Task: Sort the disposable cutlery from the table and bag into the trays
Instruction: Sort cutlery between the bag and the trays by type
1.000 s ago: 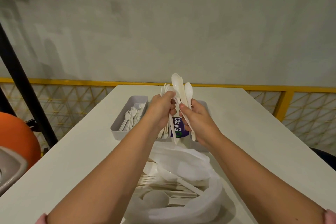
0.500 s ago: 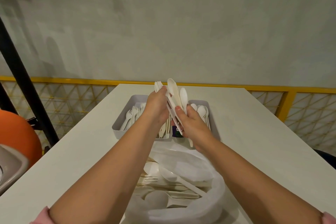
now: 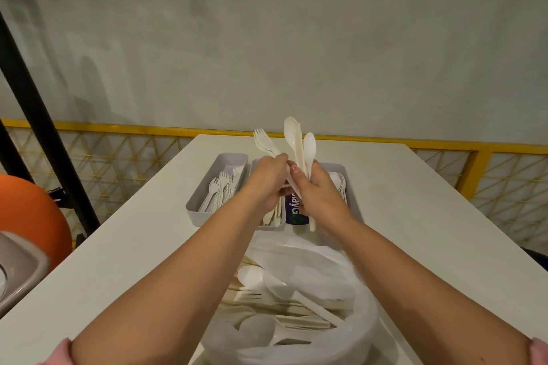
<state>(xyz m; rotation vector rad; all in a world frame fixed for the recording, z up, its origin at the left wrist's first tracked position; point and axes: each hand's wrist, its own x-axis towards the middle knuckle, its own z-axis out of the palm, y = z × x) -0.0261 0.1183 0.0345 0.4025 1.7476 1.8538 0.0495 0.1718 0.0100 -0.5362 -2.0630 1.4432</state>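
Three trays: left tray (image 3: 196, 214), middle tray (image 3: 270, 227), right tray (image 3: 335, 166). One bag (image 3: 365, 320), one worktop (image 3: 133, 246). Held aloft: one fork (image 3: 262, 139), two spoons (image 3: 291, 131). Cutlery (image 3: 268, 304) heaped in the bag and trays cannot be counted.

Both bare forearms reach forward and converge. The left hand (image 3: 268, 181) pinches a fork (image 3: 262, 141) in curled fingers. Touching it, the right hand (image 3: 318, 194) grips a bundle of spoons (image 3: 296, 139) upright, thumb pressed against them.
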